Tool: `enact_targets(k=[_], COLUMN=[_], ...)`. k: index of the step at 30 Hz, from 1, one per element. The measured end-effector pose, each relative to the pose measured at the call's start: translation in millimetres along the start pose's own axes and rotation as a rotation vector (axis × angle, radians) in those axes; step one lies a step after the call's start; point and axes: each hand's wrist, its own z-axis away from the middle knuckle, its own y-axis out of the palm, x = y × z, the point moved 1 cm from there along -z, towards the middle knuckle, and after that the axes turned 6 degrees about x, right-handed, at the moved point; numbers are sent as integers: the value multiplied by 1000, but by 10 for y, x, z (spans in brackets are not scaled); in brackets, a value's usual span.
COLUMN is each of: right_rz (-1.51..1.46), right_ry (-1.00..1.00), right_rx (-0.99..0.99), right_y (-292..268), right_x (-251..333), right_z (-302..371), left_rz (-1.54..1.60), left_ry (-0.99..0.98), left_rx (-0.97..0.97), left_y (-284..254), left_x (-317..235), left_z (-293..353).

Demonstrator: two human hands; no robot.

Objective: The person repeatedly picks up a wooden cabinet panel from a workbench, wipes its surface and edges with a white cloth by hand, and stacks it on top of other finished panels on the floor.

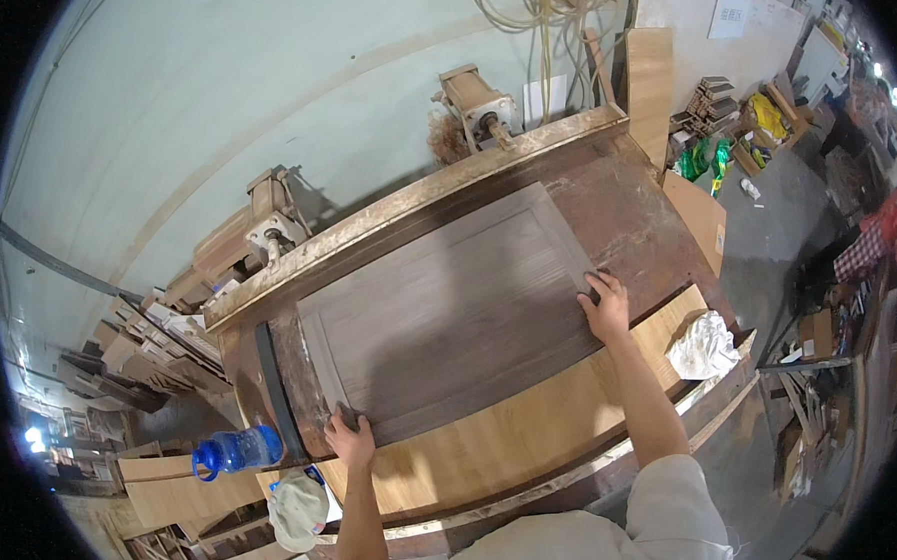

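Note:
A grey-brown wooden cabinet door (458, 300) with a framed border lies flat on a worn brown work table (621, 218). My left hand (349, 438) grips its near left corner, with the fingers curled at the edge. On the right side, my right hand (606, 305) holds the door's edge, thumb and fingers bent around it. Along the near side of the door runs a light wooden board (522, 420). A dark strip (276, 388) lies left of the door.
Two cylinder clamps (476, 103) stand behind the table's far rail (421, 214). A crumpled white cloth (704, 346) sits at the right end of the board. At the left end are a blue water bottle (239, 451) and a pale cap (298, 511). Wood scraps (711, 103) lie beyond.

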Motion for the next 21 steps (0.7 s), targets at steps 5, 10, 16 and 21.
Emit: enact_targets(k=[5,10,16,21], right_rz=[52,97,153,140], right_ry=[122,75,148,139], right_rx=[166,94,-90,-79], right_y=[-125,28,250,277], right_x=[70,172,349,324], right_z=[-152,-484,-512,-559], left_rz=[3,-31,-127,-144], left_ry=[-25,96,13,-5], left_rx=[49,26,-120,-168], left_y=[-112,-105,76,71], left_x=[-16,-201,-245,-332], left_z=[-196,-644,-729,-756])
